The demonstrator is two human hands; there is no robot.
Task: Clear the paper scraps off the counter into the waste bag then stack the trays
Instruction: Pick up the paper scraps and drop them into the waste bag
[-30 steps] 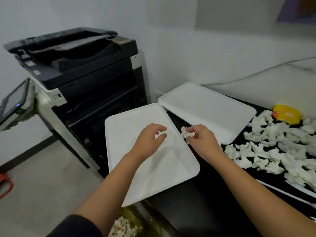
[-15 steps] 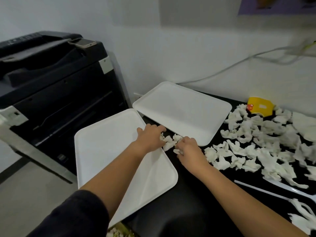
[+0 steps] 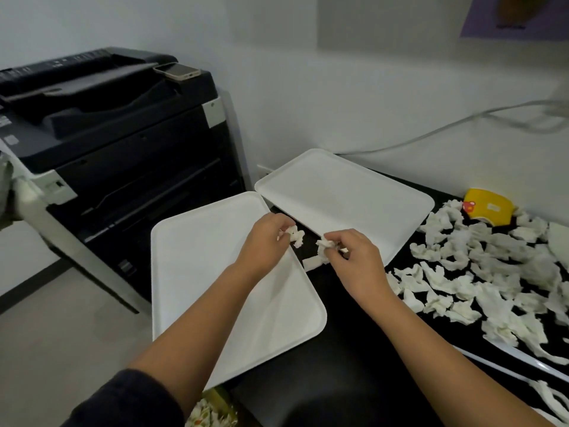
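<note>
Paper scraps pinched in left hand and right hand, frame centre; gather fuller handfuls, drop into waste bag bottom edge.

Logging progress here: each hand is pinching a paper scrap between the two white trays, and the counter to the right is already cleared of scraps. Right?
Not quite. The head view shows many paper scraps on the counter right of the right hand. The left hand and both trays are as stated.
</note>
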